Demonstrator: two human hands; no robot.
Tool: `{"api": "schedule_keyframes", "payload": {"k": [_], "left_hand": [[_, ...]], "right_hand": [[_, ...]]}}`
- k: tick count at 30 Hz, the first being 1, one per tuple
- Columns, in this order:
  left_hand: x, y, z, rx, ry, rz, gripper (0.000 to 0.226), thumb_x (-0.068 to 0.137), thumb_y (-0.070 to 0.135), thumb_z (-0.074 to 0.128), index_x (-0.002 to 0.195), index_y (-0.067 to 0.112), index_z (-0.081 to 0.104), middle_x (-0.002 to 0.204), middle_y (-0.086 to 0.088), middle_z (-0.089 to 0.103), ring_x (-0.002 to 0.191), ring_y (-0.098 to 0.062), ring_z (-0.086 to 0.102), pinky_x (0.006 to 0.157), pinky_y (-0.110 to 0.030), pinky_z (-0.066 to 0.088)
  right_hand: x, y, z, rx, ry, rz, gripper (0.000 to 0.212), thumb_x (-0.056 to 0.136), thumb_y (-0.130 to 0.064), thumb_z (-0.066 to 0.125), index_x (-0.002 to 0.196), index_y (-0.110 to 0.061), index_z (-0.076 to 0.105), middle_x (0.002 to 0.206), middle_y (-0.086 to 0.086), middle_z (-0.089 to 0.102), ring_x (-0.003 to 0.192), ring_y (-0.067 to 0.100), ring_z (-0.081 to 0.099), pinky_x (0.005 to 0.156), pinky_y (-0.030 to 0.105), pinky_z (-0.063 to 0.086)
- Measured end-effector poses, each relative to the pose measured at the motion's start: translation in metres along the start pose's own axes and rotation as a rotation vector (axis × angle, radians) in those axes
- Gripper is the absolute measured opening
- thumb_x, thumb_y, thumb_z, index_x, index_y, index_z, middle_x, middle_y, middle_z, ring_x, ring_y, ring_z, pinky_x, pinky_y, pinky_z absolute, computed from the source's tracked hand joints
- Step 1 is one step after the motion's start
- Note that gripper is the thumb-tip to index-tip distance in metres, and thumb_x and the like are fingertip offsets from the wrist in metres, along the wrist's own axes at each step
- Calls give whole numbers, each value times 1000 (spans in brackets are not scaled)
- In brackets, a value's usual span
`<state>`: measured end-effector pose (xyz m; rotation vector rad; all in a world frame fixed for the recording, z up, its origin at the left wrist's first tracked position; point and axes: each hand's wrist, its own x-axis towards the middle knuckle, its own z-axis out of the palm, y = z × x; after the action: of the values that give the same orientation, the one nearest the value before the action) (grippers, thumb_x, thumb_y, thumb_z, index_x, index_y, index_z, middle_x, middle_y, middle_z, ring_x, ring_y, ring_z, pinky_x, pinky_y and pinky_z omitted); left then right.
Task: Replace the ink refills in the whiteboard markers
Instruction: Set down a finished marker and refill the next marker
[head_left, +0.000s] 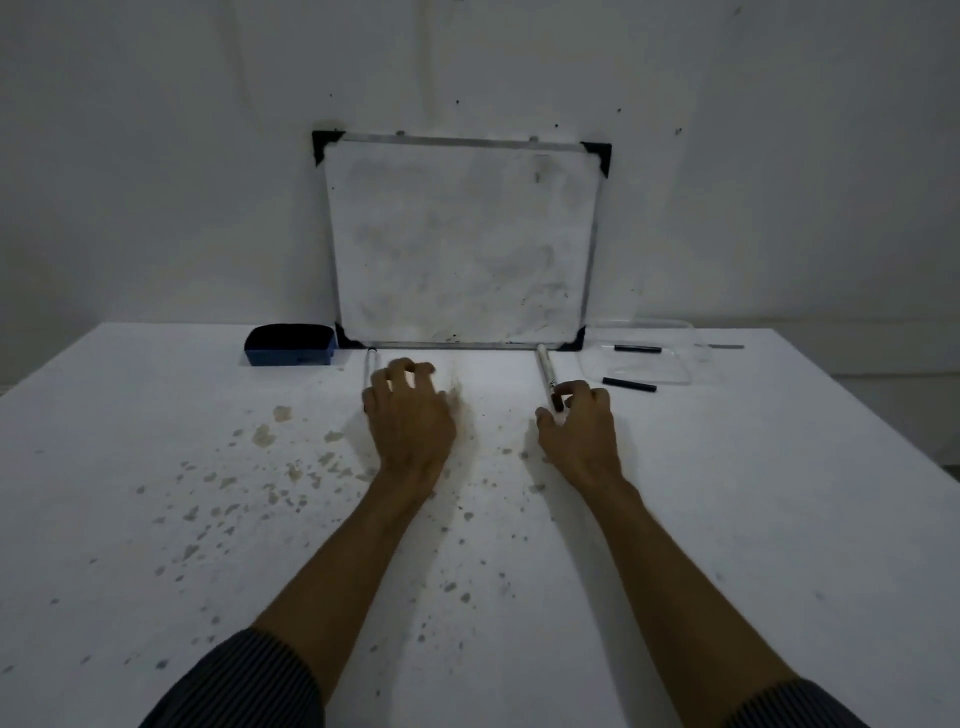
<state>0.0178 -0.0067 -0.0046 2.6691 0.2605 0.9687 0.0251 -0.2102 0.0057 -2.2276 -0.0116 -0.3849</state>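
Observation:
Two white whiteboard markers lie on the table pointing away from me. The left marker (372, 362) is partly hidden under my left hand (410, 421), whose fingers are spread over it. My right hand (579, 428) pinches the near, dark-capped end of the right marker (545, 370) between thumb and fingers. Two black refills lie at the right: one (638, 348) inside a clear plastic tray (675, 376), the other (629, 385) at the tray's near edge.
A small whiteboard (462, 244) leans against the wall at the table's back. A blue eraser (290, 344) sits to its left. A thin grey stick (724, 346) lies beyond the tray. Brown stains speckle the white table (208, 519).

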Motion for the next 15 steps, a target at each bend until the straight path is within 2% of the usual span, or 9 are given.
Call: {"api": "schedule_keyframes", "payload": {"k": [2, 4, 6, 8, 12, 15], "left_hand": [[11, -18, 1, 16, -20, -223, 42, 90, 19, 74, 128, 4, 66, 131, -24, 61, 116, -44, 56, 96, -52, 46], [22, -39, 3, -24, -65, -376, 32, 95, 11, 68, 125, -1, 65, 128, -26, 60, 114, -44, 55, 94, -50, 45], [30, -55, 5, -74, -70, -401, 16, 95, -5, 60, 108, -4, 68, 117, -28, 62, 107, -43, 57, 86, -48, 47], [37, -63, 4, -118, -56, -387, 14, 94, -10, 56, 97, -5, 69, 109, -28, 62, 100, -42, 59, 78, -47, 50], [42, -66, 5, -152, -46, -372, 11, 96, -5, 58, 97, -6, 69, 107, -28, 63, 98, -41, 61, 77, -46, 52], [41, -65, 4, -152, -58, -374, 16, 97, 2, 62, 109, -5, 69, 116, -28, 62, 109, -43, 59, 87, -48, 51]], "right_hand": [[9, 4, 4, -45, 29, 21, 49, 91, -24, 73, 132, -6, 53, 132, 17, 45, 110, 31, 59, 93, 35, 51], [16, 5, 9, -98, 57, 59, 55, 91, -30, 73, 133, -1, 52, 134, 19, 46, 110, 33, 60, 92, 38, 52], [22, 5, 13, -128, 91, 113, 51, 92, -33, 71, 127, 1, 56, 129, 19, 50, 107, 35, 62, 87, 39, 52], [25, 5, 15, -138, 119, 146, 43, 93, -33, 69, 119, -1, 61, 123, 18, 54, 103, 34, 63, 82, 38, 51], [28, 4, 17, -206, 138, 143, 36, 93, -34, 68, 111, -3, 65, 115, 17, 58, 98, 33, 64, 81, 41, 54], [28, 4, 19, -205, 147, 153, 31, 93, -31, 68, 106, -3, 67, 112, 16, 61, 98, 33, 64, 82, 42, 55]]}}
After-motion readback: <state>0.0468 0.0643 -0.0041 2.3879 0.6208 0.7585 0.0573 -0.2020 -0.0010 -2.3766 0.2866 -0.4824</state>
